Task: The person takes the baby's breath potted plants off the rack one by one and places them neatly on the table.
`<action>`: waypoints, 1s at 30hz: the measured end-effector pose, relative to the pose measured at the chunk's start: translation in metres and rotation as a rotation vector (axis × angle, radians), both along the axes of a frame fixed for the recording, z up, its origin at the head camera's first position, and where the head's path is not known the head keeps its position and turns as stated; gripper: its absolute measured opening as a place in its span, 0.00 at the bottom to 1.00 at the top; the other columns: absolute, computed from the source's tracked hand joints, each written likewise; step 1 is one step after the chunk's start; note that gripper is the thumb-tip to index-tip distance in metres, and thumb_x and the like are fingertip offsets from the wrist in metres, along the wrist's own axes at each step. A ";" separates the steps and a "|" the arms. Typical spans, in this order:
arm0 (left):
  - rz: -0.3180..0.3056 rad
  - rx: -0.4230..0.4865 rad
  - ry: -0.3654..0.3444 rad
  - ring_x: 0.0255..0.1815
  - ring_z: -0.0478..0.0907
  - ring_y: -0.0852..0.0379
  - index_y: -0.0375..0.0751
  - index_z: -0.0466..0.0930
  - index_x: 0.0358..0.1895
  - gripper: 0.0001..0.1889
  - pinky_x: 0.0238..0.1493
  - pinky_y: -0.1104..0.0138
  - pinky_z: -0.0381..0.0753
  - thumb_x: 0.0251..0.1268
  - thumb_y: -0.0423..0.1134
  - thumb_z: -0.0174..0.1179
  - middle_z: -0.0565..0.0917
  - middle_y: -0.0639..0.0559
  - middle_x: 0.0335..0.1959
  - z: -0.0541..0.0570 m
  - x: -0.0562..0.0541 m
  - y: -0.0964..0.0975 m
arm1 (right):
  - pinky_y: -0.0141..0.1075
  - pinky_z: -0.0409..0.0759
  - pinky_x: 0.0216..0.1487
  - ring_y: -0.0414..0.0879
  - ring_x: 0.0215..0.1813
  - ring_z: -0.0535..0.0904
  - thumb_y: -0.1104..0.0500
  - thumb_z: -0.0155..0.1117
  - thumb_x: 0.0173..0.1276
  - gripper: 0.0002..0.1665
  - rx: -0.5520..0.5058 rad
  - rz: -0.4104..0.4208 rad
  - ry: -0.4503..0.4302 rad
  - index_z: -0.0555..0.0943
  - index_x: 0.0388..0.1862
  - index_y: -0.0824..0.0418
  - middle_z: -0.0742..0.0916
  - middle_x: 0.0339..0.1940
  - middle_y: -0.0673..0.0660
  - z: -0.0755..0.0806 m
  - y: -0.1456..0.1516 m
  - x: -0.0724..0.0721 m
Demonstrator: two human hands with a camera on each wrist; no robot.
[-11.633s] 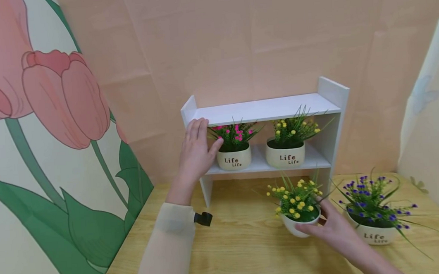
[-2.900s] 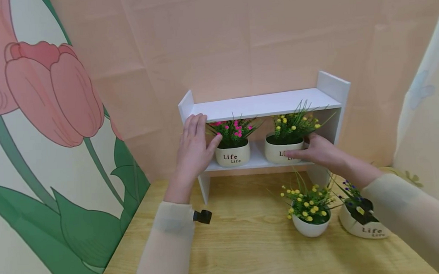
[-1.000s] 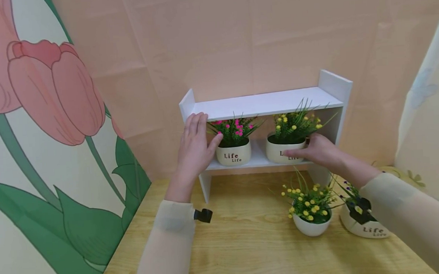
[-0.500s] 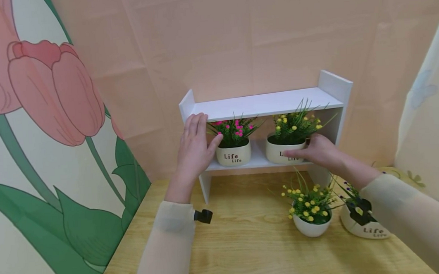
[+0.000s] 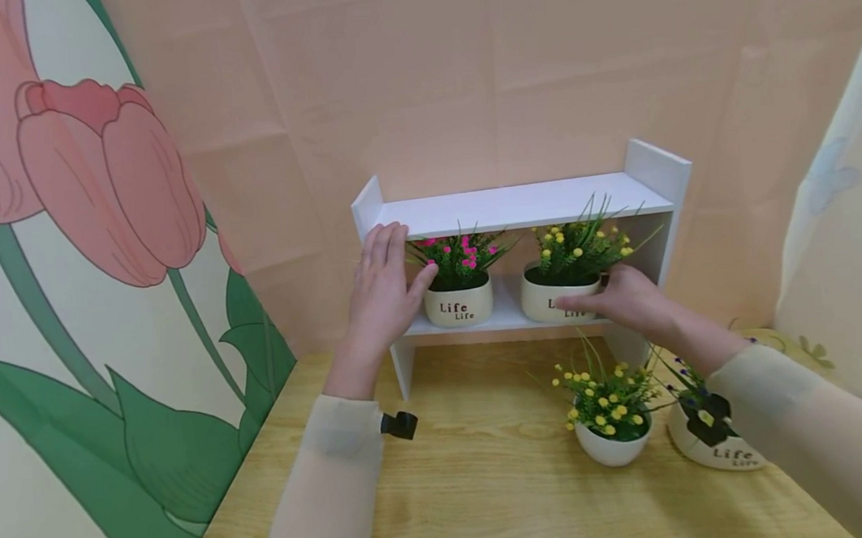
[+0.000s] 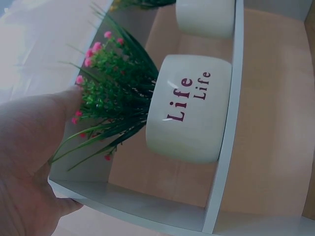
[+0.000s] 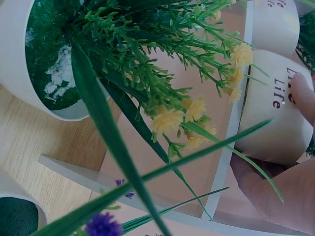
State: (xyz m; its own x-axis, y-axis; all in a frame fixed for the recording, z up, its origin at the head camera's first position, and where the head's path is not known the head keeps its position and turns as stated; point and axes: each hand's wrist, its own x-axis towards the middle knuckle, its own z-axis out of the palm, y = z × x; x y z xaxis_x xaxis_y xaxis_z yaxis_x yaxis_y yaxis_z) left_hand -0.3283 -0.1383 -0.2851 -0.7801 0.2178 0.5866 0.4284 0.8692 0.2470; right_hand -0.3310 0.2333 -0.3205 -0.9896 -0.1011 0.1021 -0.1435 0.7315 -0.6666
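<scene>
My left hand (image 5: 384, 284) rests against the front left upper corner of the white shelf (image 5: 523, 203), its fingers mostly straight. Its thumb lies beside a pink-flowered potted plant (image 5: 459, 300) on the middle board; the left wrist view shows the same flowerpot (image 6: 189, 110) close to the hand. My right hand (image 5: 626, 295) grips a cream flowerpot (image 5: 542, 300) with yellow flowers, standing on the right of that board. The thumb lies across the front lettering, and the fingers go round the right side, partly hidden. In the right wrist view the gripped pot (image 7: 275, 113) sits upright on the board.
A round white pot with yellow flowers (image 5: 612, 446) stands on the wooden table (image 5: 471, 478) before the shelf's right end. Beside it, a pot with purple flowers (image 5: 711, 449) is partly covered by the right forearm. A peach-coloured backdrop (image 5: 465, 80) hangs behind.
My right hand has let go of the round yellow-flowered pot, now on the table, and has moved up to the right pot on the shelf. The left hand has stayed in place.
</scene>
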 end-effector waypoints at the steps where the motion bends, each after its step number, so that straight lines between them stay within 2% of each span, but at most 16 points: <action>1: -0.001 0.000 0.001 0.92 0.41 0.45 0.40 0.51 0.90 0.42 0.90 0.49 0.46 0.87 0.59 0.56 0.55 0.42 0.90 0.000 0.000 0.000 | 0.41 0.72 0.34 0.45 0.23 0.62 0.27 0.80 0.64 0.42 -0.002 0.002 0.000 0.62 0.19 0.50 0.62 0.16 0.45 0.000 0.000 0.001; 6: -0.005 0.005 0.000 0.92 0.42 0.44 0.40 0.52 0.90 0.42 0.90 0.48 0.46 0.87 0.59 0.56 0.55 0.42 0.90 0.000 0.001 0.001 | 0.41 0.72 0.35 0.46 0.25 0.63 0.27 0.81 0.64 0.39 -0.009 0.000 0.003 0.69 0.23 0.53 0.62 0.17 0.44 0.001 -0.001 0.005; 8: -0.004 0.007 0.001 0.92 0.42 0.44 0.40 0.52 0.90 0.42 0.90 0.48 0.47 0.87 0.59 0.56 0.55 0.42 0.90 0.000 0.001 0.001 | 0.42 0.73 0.38 0.47 0.28 0.66 0.28 0.81 0.64 0.38 -0.015 0.006 0.012 0.76 0.31 0.58 0.63 0.18 0.45 0.001 -0.001 0.007; 11: -0.003 0.010 0.005 0.92 0.42 0.44 0.40 0.52 0.90 0.43 0.90 0.48 0.48 0.87 0.59 0.57 0.56 0.42 0.90 0.000 0.001 0.001 | 0.43 0.73 0.41 0.49 0.31 0.68 0.28 0.81 0.65 0.43 -0.026 0.011 0.012 0.80 0.47 0.66 0.63 0.20 0.45 0.001 -0.001 0.010; 13: -0.003 0.011 0.004 0.92 0.42 0.45 0.40 0.52 0.90 0.43 0.90 0.48 0.48 0.87 0.59 0.57 0.56 0.42 0.90 0.000 0.000 0.000 | 0.43 0.73 0.42 0.49 0.34 0.70 0.29 0.81 0.65 0.49 -0.032 0.020 0.016 0.78 0.61 0.69 0.64 0.22 0.46 0.001 -0.001 0.012; 16: -0.002 0.011 0.003 0.92 0.41 0.45 0.40 0.52 0.90 0.43 0.90 0.48 0.47 0.87 0.60 0.56 0.55 0.42 0.90 -0.001 -0.001 0.000 | 0.42 0.73 0.41 0.49 0.33 0.68 0.29 0.81 0.65 0.53 -0.049 0.034 0.017 0.76 0.67 0.70 0.64 0.22 0.46 0.002 0.000 0.016; 19: -0.002 0.012 0.002 0.92 0.41 0.45 0.40 0.52 0.90 0.43 0.90 0.48 0.46 0.87 0.60 0.56 0.55 0.42 0.90 -0.001 -0.001 0.001 | 0.41 0.71 0.35 0.46 0.28 0.63 0.29 0.82 0.64 0.46 -0.062 0.039 0.019 0.80 0.57 0.66 0.62 0.20 0.45 0.003 0.000 0.021; 21: -0.001 0.012 0.002 0.92 0.41 0.46 0.40 0.52 0.90 0.43 0.90 0.48 0.46 0.87 0.61 0.55 0.55 0.42 0.90 -0.002 -0.001 0.001 | 0.40 0.68 0.30 0.44 0.25 0.59 0.29 0.82 0.64 0.40 -0.069 0.034 0.010 0.79 0.41 0.63 0.60 0.19 0.44 0.004 0.001 0.025; 23: -0.002 0.013 0.000 0.92 0.40 0.46 0.40 0.52 0.90 0.43 0.90 0.49 0.46 0.87 0.61 0.55 0.55 0.43 0.90 -0.002 -0.001 0.001 | 0.41 0.64 0.26 0.42 0.23 0.55 0.29 0.82 0.63 0.39 -0.082 0.033 0.001 0.77 0.36 0.61 0.59 0.18 0.44 0.005 0.001 0.029; 24: -0.002 0.015 0.000 0.92 0.40 0.46 0.40 0.52 0.90 0.43 0.90 0.48 0.46 0.87 0.61 0.55 0.55 0.43 0.90 -0.002 -0.001 0.001 | 0.41 0.64 0.25 0.42 0.22 0.55 0.29 0.82 0.63 0.39 -0.089 0.037 0.002 0.78 0.38 0.61 0.59 0.18 0.44 0.005 0.001 0.031; 25: -0.001 0.015 0.001 0.92 0.40 0.46 0.40 0.52 0.90 0.43 0.90 0.48 0.46 0.87 0.61 0.55 0.55 0.43 0.90 -0.002 -0.001 0.002 | 0.40 0.63 0.23 0.41 0.22 0.54 0.28 0.82 0.62 0.39 -0.092 0.038 -0.003 0.76 0.34 0.60 0.59 0.17 0.44 0.006 0.001 0.033; 26: -0.001 0.014 -0.001 0.92 0.40 0.46 0.40 0.52 0.90 0.43 0.90 0.48 0.46 0.87 0.61 0.55 0.55 0.43 0.90 -0.002 -0.001 0.002 | 0.40 0.63 0.24 0.42 0.22 0.56 0.28 0.82 0.63 0.40 -0.096 0.044 -0.005 0.79 0.38 0.62 0.60 0.18 0.44 0.006 0.000 0.035; 27: -0.001 0.014 0.000 0.92 0.41 0.46 0.40 0.52 0.90 0.43 0.90 0.48 0.46 0.87 0.60 0.55 0.55 0.43 0.90 -0.002 -0.001 0.002 | 0.39 0.66 0.26 0.43 0.24 0.61 0.28 0.82 0.63 0.41 -0.096 0.051 0.004 0.82 0.47 0.64 0.66 0.19 0.46 0.006 -0.001 0.037; 28: -0.002 0.015 0.000 0.92 0.41 0.46 0.40 0.52 0.90 0.43 0.90 0.48 0.46 0.87 0.60 0.55 0.55 0.43 0.90 -0.001 -0.001 0.002 | 0.40 0.75 0.30 0.46 0.27 0.70 0.30 0.82 0.64 0.44 -0.109 0.068 0.016 0.83 0.58 0.64 0.74 0.22 0.50 0.007 -0.002 0.039; 29: -0.004 0.016 0.003 0.92 0.41 0.45 0.40 0.52 0.90 0.43 0.90 0.48 0.47 0.87 0.60 0.56 0.56 0.42 0.90 -0.001 -0.001 0.002 | 0.42 0.81 0.38 0.50 0.34 0.79 0.31 0.82 0.65 0.46 -0.120 0.080 0.026 0.82 0.64 0.65 0.82 0.28 0.54 0.007 -0.004 0.040; 30: -0.007 0.017 0.006 0.92 0.41 0.45 0.40 0.52 0.90 0.42 0.90 0.47 0.48 0.87 0.60 0.56 0.56 0.42 0.90 -0.001 -0.001 0.002 | 0.47 0.86 0.48 0.55 0.45 0.84 0.32 0.82 0.65 0.48 -0.132 0.094 0.037 0.80 0.69 0.64 0.88 0.38 0.59 0.007 -0.005 0.042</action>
State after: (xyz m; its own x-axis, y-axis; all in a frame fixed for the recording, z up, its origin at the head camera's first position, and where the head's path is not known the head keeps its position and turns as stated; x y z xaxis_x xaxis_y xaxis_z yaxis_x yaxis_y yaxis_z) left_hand -0.3293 -0.1367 -0.2863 -0.7749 0.2132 0.5950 0.4363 0.8616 0.2596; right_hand -0.2893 0.2283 -0.3134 -0.9717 -0.1767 0.1569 -0.2337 0.6200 -0.7490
